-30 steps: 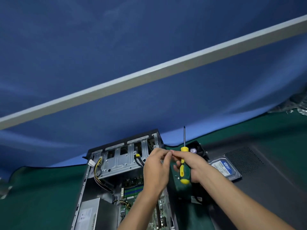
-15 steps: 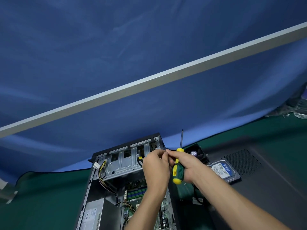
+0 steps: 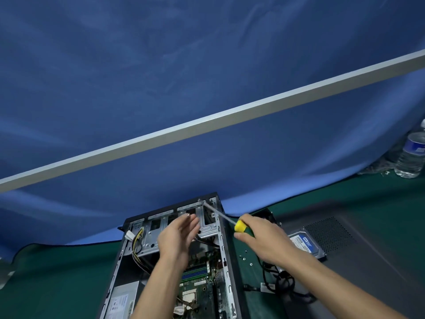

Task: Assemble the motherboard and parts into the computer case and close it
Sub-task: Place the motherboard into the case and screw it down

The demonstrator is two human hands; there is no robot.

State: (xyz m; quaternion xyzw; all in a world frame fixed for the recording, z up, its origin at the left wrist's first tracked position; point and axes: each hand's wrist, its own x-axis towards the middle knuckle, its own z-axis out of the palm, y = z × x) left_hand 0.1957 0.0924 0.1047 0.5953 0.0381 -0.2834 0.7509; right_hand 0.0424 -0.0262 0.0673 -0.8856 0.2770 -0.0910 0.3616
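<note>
screwdriver (image 3: 241, 227) now tilted, tip at case (image 3: 232, 261)

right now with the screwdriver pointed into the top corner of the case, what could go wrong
1. The screwdriver in the right hand comes in at a slant to the drive cage; its tip could slip off and scrape the metal.
2. The left hand is open and close to the shaft, so a slip might jab the fingers.
3. Loose screws lie on the green mat beside the computer case; the right forearm could sweep them away.
</note>
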